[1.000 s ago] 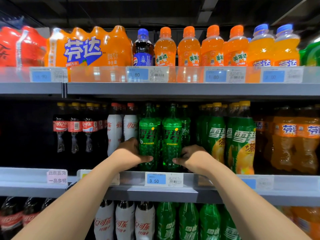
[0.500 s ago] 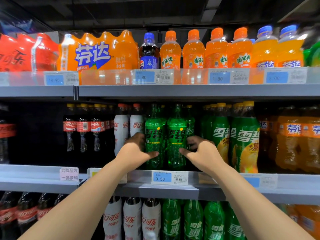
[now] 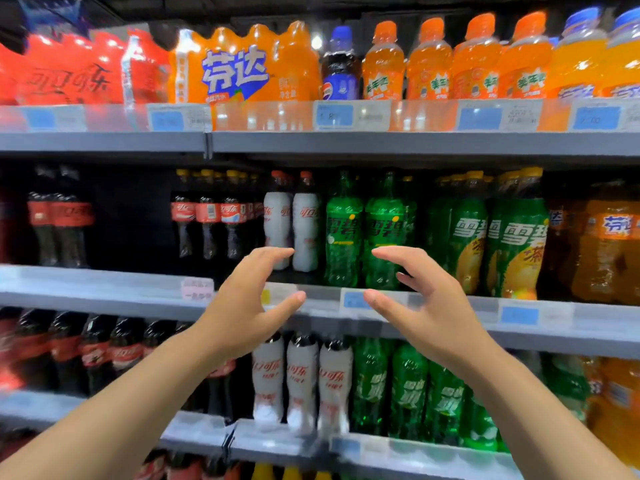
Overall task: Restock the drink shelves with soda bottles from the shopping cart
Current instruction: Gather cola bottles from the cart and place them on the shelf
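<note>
Two green soda bottles (image 3: 363, 233) stand side by side at the front of the middle shelf (image 3: 104, 285). My left hand (image 3: 249, 303) hovers in front of the shelf edge, fingers spread and relaxed, holding nothing. My right hand (image 3: 419, 303) mirrors it on the other side, also empty, with a gap between the two hands. Both hands are short of the green bottles and touch nothing. No shopping cart is in view.
White cola bottles (image 3: 291, 220) and dark cola bottles (image 3: 207, 216) stand left of the green ones; green-yellow tea soda (image 3: 512, 237) and orange soda (image 3: 609, 244) stand right. The top shelf (image 3: 381, 143) carries orange bottles and multipacks. A dark gap (image 3: 131, 216) lies on the middle shelf's left.
Both hands have let go of the two green bottles and drawn back from the shelf toward me. The view has shifted so the shelves appear further right and lower.
</note>
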